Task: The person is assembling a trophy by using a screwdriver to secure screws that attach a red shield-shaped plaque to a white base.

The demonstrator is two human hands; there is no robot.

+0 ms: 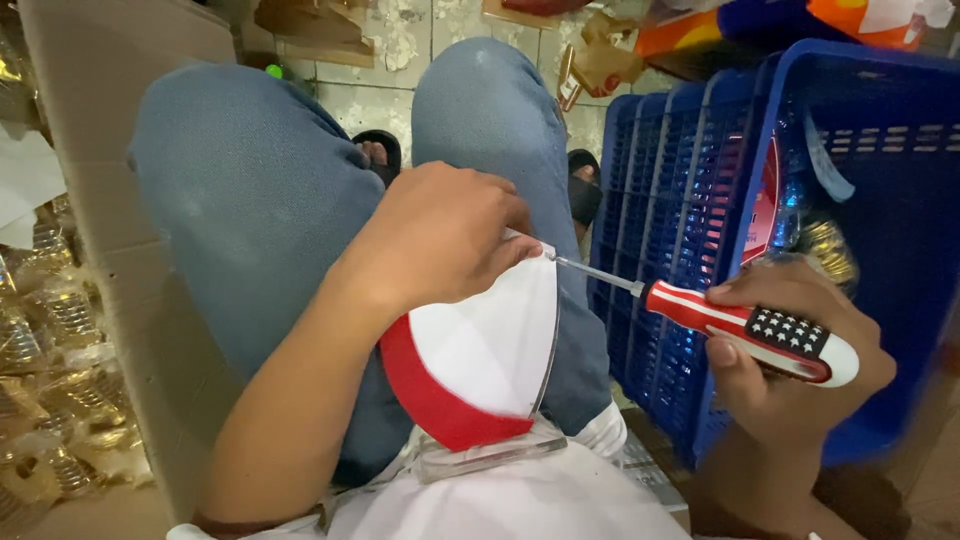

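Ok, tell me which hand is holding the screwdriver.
The right hand. It grips the screwdriver by its red-and-white striped handle, beside the blue basket. The left hand rests on top of the red-and-white plaque instead.

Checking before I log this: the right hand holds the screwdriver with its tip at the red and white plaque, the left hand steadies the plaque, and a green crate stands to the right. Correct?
Not quite: the crate is blue, not green, as the head view shows. The rest stands: the right hand holds the screwdriver with its tip at the red and white plaque, and the left hand steadies the plaque.
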